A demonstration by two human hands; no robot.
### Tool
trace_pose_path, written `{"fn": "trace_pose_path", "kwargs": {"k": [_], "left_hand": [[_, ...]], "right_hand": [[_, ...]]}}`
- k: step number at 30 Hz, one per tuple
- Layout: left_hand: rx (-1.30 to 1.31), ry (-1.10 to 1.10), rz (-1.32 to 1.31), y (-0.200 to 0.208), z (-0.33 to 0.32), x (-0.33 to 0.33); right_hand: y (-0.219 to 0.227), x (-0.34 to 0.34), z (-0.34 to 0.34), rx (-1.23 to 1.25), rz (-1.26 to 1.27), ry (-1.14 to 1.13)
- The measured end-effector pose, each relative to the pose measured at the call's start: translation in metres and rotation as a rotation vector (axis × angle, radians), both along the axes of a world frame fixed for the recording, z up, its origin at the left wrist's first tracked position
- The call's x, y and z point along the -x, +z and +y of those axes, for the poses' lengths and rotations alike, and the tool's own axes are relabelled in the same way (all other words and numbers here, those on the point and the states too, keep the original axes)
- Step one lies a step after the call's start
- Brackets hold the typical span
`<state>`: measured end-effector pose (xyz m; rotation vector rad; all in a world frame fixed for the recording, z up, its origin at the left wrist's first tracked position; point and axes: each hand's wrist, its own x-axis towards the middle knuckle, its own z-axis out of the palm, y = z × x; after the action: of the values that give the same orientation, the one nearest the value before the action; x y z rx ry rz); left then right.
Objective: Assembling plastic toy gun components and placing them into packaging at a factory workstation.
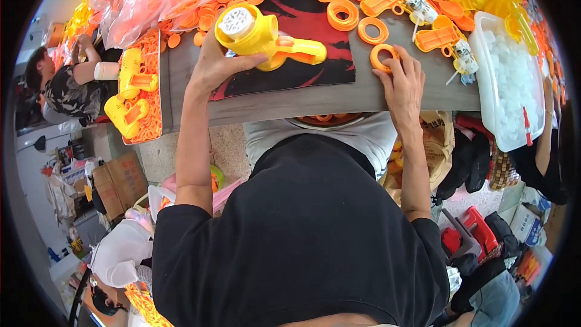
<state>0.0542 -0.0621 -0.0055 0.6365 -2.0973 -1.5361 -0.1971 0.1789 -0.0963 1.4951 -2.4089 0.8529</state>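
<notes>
My left hand (219, 65) is wrapped round a yellow plastic gun-shaped toy (264, 37), thumb along its side. The toy is tilted over the dark mat (302, 9), its white patterned round end up and its handle pointing right. My right hand (404, 82) has its thumb and fingers on an orange plastic ring (383, 59) near the table's front edge. More orange rings (373, 30) lie just beyond that hand, some stacked. Orange half-shells with white patterned parts (440, 39) are to its right.
A white tub of translucent pieces (507, 85) stands at the right. On the left, a tray of small orange parts (151, 109) holds more yellow toys (130, 79). Clear plastic bags (130, 6) and orange discs (209, 15) line the far side. Other people sit at both sides.
</notes>
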Motion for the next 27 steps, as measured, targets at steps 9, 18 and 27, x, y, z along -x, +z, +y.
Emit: {"fn": "trace_pose_path", "kwargs": {"k": [9, 18, 27], "left_hand": [[0.678, 0.003, -0.050, 0.015, 0.032, 0.038], [0.713, -0.028, -0.065, 0.009, 0.044, 0.058], [0.680, -0.082, 0.020, 0.001, 0.021, 0.055]], "right_hand": [[0.077, -0.022, -0.044, 0.593, -1.424, 0.554], [0.096, -0.022, -0.073, 0.101, -0.794, 0.422], [0.115, 0.011, -0.084, -0.050, -0.772, 0.806]]}}
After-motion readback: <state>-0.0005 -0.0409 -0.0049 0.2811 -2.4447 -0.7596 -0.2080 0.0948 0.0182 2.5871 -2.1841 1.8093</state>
